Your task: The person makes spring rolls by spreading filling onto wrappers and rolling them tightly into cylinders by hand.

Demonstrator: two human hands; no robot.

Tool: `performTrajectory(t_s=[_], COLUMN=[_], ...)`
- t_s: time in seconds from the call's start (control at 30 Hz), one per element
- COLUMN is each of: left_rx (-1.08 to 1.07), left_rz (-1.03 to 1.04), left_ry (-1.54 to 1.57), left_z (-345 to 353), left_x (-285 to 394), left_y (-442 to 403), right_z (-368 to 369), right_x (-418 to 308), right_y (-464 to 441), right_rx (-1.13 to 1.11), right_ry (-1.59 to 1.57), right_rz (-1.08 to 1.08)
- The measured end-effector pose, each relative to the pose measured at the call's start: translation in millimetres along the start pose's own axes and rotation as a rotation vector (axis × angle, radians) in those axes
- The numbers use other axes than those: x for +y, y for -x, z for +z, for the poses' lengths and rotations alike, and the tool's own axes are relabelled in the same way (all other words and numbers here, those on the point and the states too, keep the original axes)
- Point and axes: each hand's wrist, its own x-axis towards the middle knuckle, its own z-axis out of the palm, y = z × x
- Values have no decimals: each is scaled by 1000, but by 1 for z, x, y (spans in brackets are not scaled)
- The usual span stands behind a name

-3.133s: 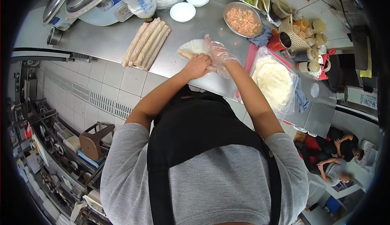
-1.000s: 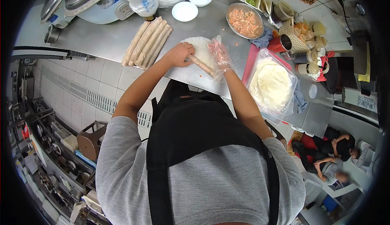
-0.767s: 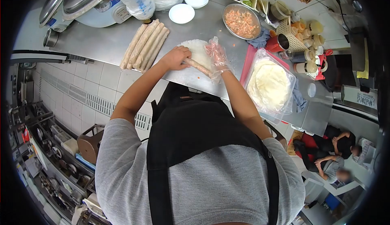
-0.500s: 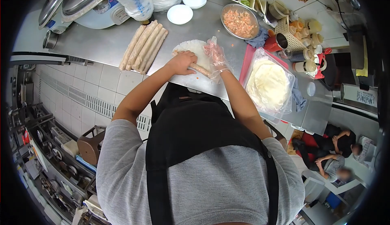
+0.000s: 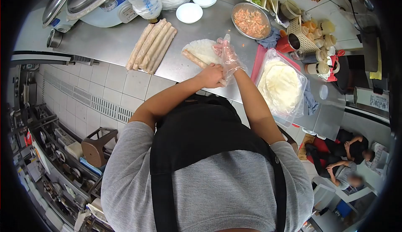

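Note:
A thin white round wrapper point(image 5: 203, 48) lies on the steel counter, its near edge rolled around a filling into a long spring roll point(image 5: 194, 58). My bare left hand point(image 5: 212, 76) is closed over the right end of this roll, near the counter's front edge. My right hand point(image 5: 228, 55) wears a loose clear plastic glove and lies at the wrapper's right side, fingers extended toward its far edge. The glove's crinkles partly hide those fingers. Left of the wrapper, several finished spring rolls point(image 5: 151, 46) are stacked side by side.
A metal bowl of orange-and-white shredded filling point(image 5: 251, 20) stands behind on the right. Beside my right arm, a plastic-lined tray holds stacked wrappers point(image 5: 279, 83). White bowls point(image 5: 189, 13), bagged goods point(image 5: 140, 0) and condiment bottles point(image 5: 320, 56) line the back. Two people point(image 5: 345, 161) sit at lower right.
My left hand has slid right along the roll, from the middle of the wrapper to its right end, uncovering the roll's left part. My right hand stays beside the wrapper.

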Motion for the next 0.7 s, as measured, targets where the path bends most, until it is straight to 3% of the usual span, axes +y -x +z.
performTrajectory(t_s=[0.13,0.27,0.33,0.37,0.43,0.47,0.57,0.63,0.7], left_rx=[8,-11,-57,-73,-86,-57,-26,-23,13], left_rz=[68,-66,-119,-135,-148,-123,-97,-94,-64], left_ry=[104,0,-19,-41,-61,-21,31,43,61], left_z=[-15,-60,-71,-71,-67,-65,-64,-63,-65], left_x=[-27,-56,-71,-77,-84,-87,-88,-86,-87], left_y=[4,26,36,40,44,45,50,55,58], right_z=[2,8,26,44,78,78,67,55,47], right_x=[1,-3,-22,-35,-57,-51,-19,-16,-19], right_y=[0,5,33,54,93,97,102,107,124], right_rx=[24,31,-12,-13,-50,-49,-131,-278,-201], right_ry=[2,89,991,991,855,857,1076,1252,1282], right_rz=[-35,-39,-440,-438,-119,-118,-297,-764,-728])
